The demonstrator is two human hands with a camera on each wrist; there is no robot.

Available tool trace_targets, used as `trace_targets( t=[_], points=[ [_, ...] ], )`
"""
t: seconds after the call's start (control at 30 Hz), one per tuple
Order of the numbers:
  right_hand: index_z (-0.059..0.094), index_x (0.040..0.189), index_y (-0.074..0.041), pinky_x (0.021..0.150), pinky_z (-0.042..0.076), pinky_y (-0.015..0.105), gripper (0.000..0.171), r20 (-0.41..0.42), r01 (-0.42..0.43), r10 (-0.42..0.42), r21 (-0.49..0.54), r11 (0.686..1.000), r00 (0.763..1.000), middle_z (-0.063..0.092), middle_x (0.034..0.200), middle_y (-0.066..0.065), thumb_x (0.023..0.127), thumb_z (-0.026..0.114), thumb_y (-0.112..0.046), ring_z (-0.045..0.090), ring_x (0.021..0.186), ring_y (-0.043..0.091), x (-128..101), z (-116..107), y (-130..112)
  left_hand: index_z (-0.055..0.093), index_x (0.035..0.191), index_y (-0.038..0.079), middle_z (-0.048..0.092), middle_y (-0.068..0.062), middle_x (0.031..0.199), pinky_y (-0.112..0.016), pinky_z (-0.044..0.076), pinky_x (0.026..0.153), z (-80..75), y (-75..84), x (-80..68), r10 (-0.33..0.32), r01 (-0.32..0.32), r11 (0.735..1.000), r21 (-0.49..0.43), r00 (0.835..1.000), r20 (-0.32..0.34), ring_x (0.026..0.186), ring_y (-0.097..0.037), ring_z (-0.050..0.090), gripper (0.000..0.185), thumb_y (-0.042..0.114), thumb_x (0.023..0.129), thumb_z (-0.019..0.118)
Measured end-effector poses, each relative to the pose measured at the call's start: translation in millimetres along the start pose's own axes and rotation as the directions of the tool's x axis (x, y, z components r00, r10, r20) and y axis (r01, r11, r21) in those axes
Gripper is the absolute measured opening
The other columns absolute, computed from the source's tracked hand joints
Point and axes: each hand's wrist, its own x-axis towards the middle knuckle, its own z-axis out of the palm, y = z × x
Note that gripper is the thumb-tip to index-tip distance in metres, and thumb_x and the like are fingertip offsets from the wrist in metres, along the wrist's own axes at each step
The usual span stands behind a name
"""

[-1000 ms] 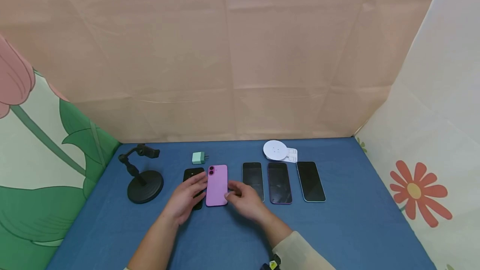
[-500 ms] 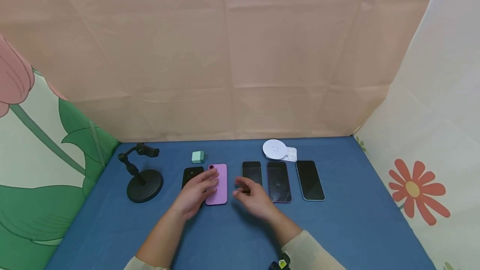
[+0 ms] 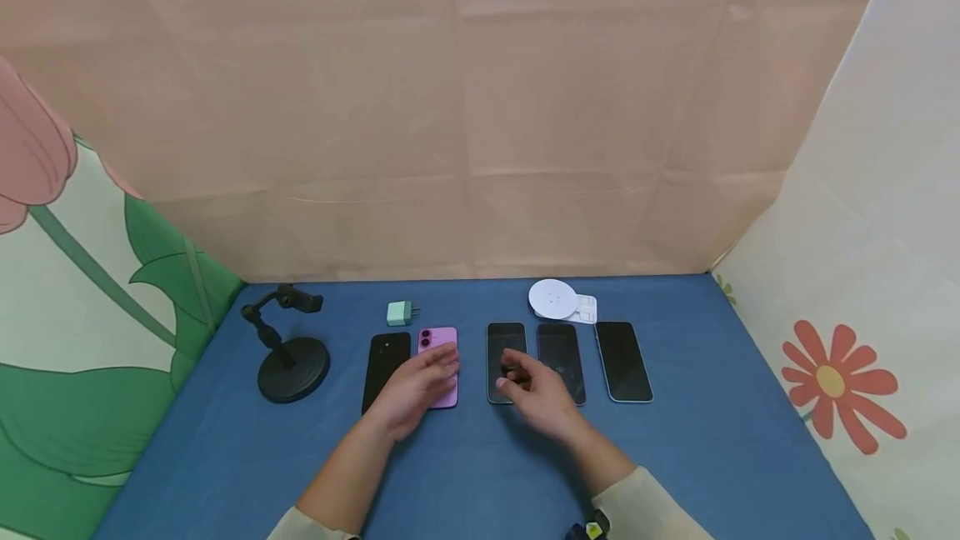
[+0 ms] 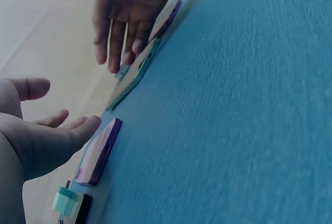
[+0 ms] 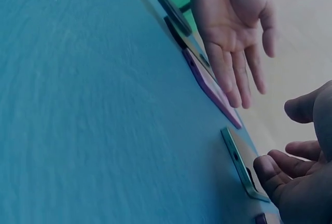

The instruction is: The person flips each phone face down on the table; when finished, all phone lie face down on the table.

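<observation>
In the head view a row of phones lies on the blue tabletop. My left hand (image 3: 414, 392) hovers over the lower part of a purple phone (image 3: 435, 337) lying back up, fingers extended. To its left is a black phone (image 3: 386, 359), also back up. My right hand (image 3: 543, 397) hangs loosely curled and holds nothing, above a dark-screened phone (image 3: 504, 342) whose green edge shows in the right wrist view. Beneath that hand's other side lies a purple-edged phone (image 3: 558, 344). Farther right rests a phone with a pale blue edge (image 3: 624, 361). Both palms face inward.
A black stand (image 3: 292, 369) with a round base and jointed arm stands at the left. Behind the phones are a mint charger plug (image 3: 399, 313) and a white round disc (image 3: 552, 299) on a flat white piece. A beige cloth (image 3: 465, 107) hangs behind the table.
Both hands have moved right. My right hand has left the purple phone's edge and is now over the two dark phones. My left hand has shifted from the black phone onto the purple one.
</observation>
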Motion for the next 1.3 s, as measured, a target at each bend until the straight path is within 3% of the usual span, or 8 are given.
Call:
trace_targets(
  t=[0.33, 0.9, 1.3],
  points=[
    [0.058, 0.145, -0.004, 0.095, 0.057, 0.049, 0.052, -0.055, -0.054, 0.052, -0.044, 0.998, 0.997, 0.066, 0.134, 0.015, 0.099, 0.071, -0.022, 0.065, 0.114, 0.03, -5, -19, 7, 0.033, 0.159, -0.002, 0.035, -0.023, 0.164, -0.051, 0.034, 0.118, 12.6, -7.6, 9.2, -0.008, 0.009, 1.0, -0.016, 0.999, 0.05, 0.151, -0.038, 0.034, 0.057, 0.013, 0.108, 0.053],
    [0.057, 0.144, 0.0, 0.097, 0.056, 0.051, 0.052, -0.066, -0.091, 0.086, -0.078, 0.993, 0.994, 0.067, 0.131, 0.021, 0.098, 0.071, -0.02, 0.069, 0.114, 0.032, -5, -21, 6, 0.029, 0.16, -0.005, 0.03, -0.026, 0.165, -0.053, 0.03, 0.121, 27.3, -15.1, 22.8, -0.012, 0.018, 0.998, -0.065, 0.996, 0.085, 0.152, -0.038, 0.031, 0.056, 0.012, 0.11, 0.048],
    [0.059, 0.143, -0.001, 0.101, 0.053, 0.053, 0.053, -0.062, -0.082, 0.078, -0.071, 0.994, 0.995, 0.066, 0.135, 0.018, 0.098, 0.07, -0.026, 0.065, 0.121, 0.034, -5, -22, 6, 0.033, 0.159, -0.003, 0.035, -0.024, 0.163, -0.053, 0.035, 0.119, 32.7, -14.0, 25.2, -0.047, 0.051, 0.992, -0.118, 0.998, 0.04, 0.15, -0.038, 0.036, 0.056, 0.016, 0.109, 0.051]
  ],
)
